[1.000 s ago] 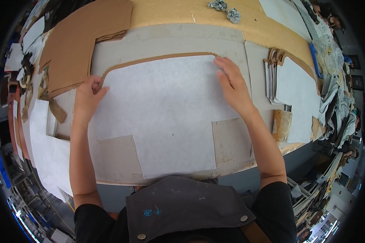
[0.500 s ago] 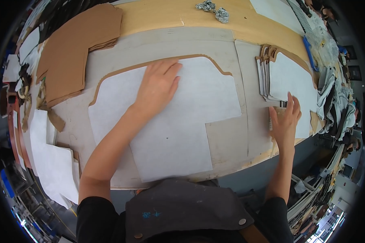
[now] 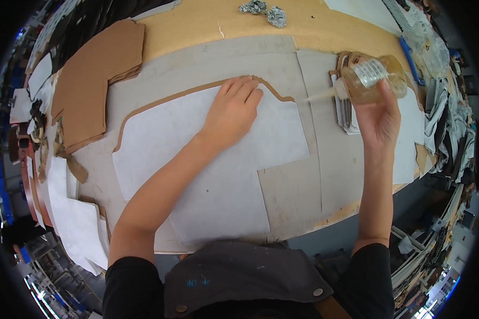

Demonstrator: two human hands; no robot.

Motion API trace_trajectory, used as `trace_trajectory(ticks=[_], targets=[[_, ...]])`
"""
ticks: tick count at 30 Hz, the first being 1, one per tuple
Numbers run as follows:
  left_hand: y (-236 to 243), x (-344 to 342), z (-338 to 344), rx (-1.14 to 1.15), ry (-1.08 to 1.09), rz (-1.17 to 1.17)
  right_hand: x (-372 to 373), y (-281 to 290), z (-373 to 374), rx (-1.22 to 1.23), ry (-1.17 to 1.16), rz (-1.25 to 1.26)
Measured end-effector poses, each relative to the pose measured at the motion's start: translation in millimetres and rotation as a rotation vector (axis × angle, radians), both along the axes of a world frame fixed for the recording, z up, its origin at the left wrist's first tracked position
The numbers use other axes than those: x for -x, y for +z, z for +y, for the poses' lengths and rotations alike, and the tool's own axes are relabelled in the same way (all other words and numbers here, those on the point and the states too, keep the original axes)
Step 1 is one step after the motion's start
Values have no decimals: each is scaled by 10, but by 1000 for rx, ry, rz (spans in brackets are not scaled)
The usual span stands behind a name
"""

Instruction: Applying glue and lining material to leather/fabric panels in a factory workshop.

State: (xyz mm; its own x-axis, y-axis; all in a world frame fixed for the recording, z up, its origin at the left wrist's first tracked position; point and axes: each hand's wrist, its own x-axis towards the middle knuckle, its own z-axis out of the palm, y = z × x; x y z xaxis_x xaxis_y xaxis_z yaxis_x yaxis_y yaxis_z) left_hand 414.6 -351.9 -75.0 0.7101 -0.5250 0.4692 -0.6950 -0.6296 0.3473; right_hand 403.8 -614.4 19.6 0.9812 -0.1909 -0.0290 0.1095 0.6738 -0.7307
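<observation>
My left hand [image 3: 234, 111] lies with outstretched fingers on a large white sheet piece [image 3: 223, 183], its fingertips near the upper edge. A narrow brown strip [image 3: 167, 95] shows along that edge, curving at the corners. In my right hand [image 3: 379, 122] is a clear glue bottle [image 3: 364, 80] with yellowish contents and a pale label. The bottle is tipped sideways, and its long thin nozzle [image 3: 320, 97] points left, above the table near the right corner of the sheet. Whether the tip touches anything is hard to tell.
Brown cut pieces [image 3: 85, 90] are stacked at the far left, with folded white pieces [image 3: 72, 212] nearer. Behind the bottle lies a fanned stack of white and brown pieces [image 3: 404, 151]. Crumpled grey lumps [image 3: 276, 17] sit at the back; plastic and cloth [image 3: 439, 106] heap up at right.
My right hand has taken hold of the bottle, raised it and tipped it toward the left. My left hand has slid to the right along the sheet's upper edge.
</observation>
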Motion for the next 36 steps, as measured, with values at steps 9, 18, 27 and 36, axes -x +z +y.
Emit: trace_trajectory(ticks=[9, 18, 27, 36], targets=[[-42, 121, -48, -58, 83, -120, -568, -359, 620, 474, 82, -87], [-44, 152, -56, -114, 88, -133, -590, -418, 887, 761, 2, -122], [-28, 142, -54, -130, 88, -162, -632, -359, 953, 844, -31, -170], [19, 147, -56, -114, 68, -147, -660, -337, 803, 952, -56, -138]])
